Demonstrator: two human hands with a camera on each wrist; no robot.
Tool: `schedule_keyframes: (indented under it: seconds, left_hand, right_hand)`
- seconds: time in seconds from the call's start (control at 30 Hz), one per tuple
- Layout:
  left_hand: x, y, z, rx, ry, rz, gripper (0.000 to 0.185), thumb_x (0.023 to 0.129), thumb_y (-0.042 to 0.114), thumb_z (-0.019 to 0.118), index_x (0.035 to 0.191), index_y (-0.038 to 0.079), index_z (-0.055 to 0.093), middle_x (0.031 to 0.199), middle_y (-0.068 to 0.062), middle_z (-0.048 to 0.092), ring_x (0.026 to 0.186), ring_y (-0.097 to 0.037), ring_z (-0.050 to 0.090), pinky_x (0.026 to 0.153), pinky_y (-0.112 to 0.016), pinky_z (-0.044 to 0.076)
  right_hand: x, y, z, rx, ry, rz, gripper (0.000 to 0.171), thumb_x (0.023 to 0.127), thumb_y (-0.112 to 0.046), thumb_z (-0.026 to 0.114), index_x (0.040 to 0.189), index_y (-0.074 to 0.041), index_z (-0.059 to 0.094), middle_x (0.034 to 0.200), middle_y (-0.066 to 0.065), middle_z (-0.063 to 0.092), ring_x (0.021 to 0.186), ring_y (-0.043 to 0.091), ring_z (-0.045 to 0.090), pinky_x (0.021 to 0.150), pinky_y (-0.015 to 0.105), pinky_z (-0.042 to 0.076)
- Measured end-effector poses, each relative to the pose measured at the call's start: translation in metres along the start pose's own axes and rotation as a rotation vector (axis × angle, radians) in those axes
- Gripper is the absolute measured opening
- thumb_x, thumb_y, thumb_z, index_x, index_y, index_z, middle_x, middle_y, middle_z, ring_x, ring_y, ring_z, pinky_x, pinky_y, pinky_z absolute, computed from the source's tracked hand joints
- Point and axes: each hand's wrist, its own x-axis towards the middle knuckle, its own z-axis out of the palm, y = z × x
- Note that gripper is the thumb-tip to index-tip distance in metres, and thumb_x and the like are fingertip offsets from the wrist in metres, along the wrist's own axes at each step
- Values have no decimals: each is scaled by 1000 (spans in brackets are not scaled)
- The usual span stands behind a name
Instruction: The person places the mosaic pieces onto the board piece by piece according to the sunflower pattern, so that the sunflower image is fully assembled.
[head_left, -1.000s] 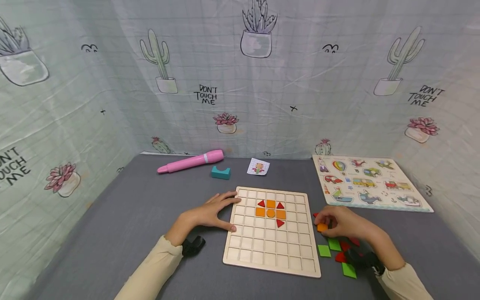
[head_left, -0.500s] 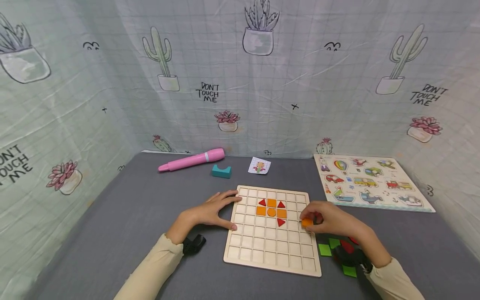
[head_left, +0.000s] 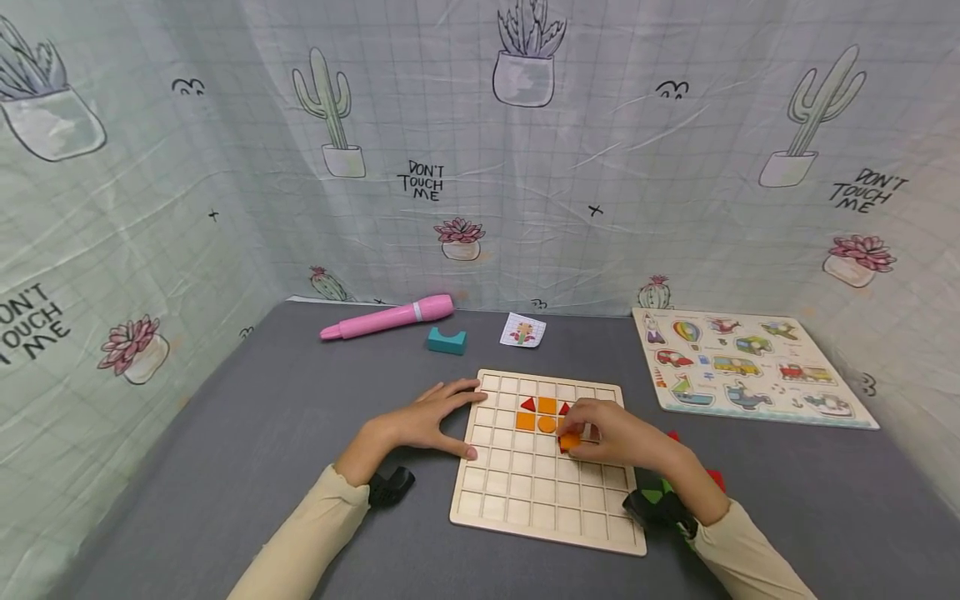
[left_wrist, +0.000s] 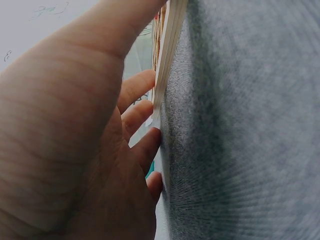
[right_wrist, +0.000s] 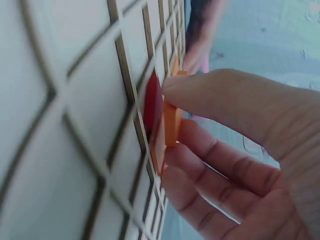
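Note:
A wooden grid board (head_left: 517, 492) lies on the grey table, with orange squares (head_left: 526, 421), an orange disc (head_left: 547, 424) and red triangles (head_left: 528, 404) in its upper middle cells. My left hand (head_left: 423, 425) rests at the board's left edge, fingers spread, thumb and fingertips on the rim. Over the board, my right hand (head_left: 611, 433) pinches an orange square tile (right_wrist: 172, 122) between thumb and fingers, close over a red triangle (right_wrist: 153, 102). In the head view that hand partly covers the pieces on the right of the pattern.
Green (head_left: 651, 495) and red tiles (head_left: 716, 478) lie right of the board, partly behind the right wrist. A picture puzzle board (head_left: 750, 367) is at the back right. Behind the grid board are a pattern card (head_left: 522, 330), a teal block (head_left: 446, 340) and a pink pen-shaped object (head_left: 386, 319).
My right hand has carried the orange square tile from the loose tiles on the right, leftward over the board to the pattern. The left hand stays at the board's edge.

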Motion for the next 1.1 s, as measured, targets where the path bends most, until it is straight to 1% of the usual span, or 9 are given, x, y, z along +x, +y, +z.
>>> schedule_keyframes:
  seconds: [0.17, 0.33, 0.5, 0.73, 0.9, 1.1]
  left_hand:
    - [0, -1, 0, 10, 4, 4, 86, 81, 43, 78, 151, 12, 37, 160, -10, 21, 147, -29, 19, 120, -54, 5]
    - [0, 0, -1, 10, 1, 1, 85, 81, 42, 78, 150, 12, 37, 160, -10, 21, 147, -28, 19, 120, -54, 5]
    - [1, 1, -1, 5, -7, -7, 85, 82, 42, 78, 150, 13, 37, 160, -9, 20, 148, -28, 17, 120, -53, 4]
    - [1, -1, -2, 6, -7, -10, 86, 81, 43, 78, 151, 13, 36, 161, -9, 20, 148, -28, 17, 120, -53, 3]
    - [0, 0, -3, 10, -5, -7, 86, 81, 43, 78, 151, 13, 36, 160, -10, 20, 148, -28, 18, 120, -54, 4]
    - [0, 1, -2, 9, -8, -13, 86, 81, 43, 78, 151, 13, 36, 160, -9, 20, 148, -28, 18, 120, -54, 4]
  right_hand:
    - [13, -5, 12, -23, 11, -25, 15, 85, -8, 76, 99, -6, 72, 95, 2, 64, 78, 13, 54, 67, 23, 49]
    - [20, -9, 18, -28, 26, -5, 10, 84, -8, 76, 93, -8, 71, 93, 1, 62, 78, 14, 52, 67, 23, 46]
    - [20, -9, 19, -33, 34, 9, 8, 83, -6, 76, 90, -9, 71, 90, 1, 62, 76, 14, 52, 66, 24, 46]
    - [21, -9, 19, -50, 40, -1, 7, 84, -6, 76, 90, -8, 73, 90, 0, 63, 77, 14, 52, 67, 23, 47]
    - [22, -11, 20, -59, 27, 37, 8, 84, -8, 76, 91, -9, 73, 90, -1, 63, 79, 13, 52, 69, 24, 47]
    - [22, -13, 19, -74, 25, 52, 8, 84, -9, 76, 90, -9, 73, 90, -2, 63, 82, 15, 52, 73, 27, 48]
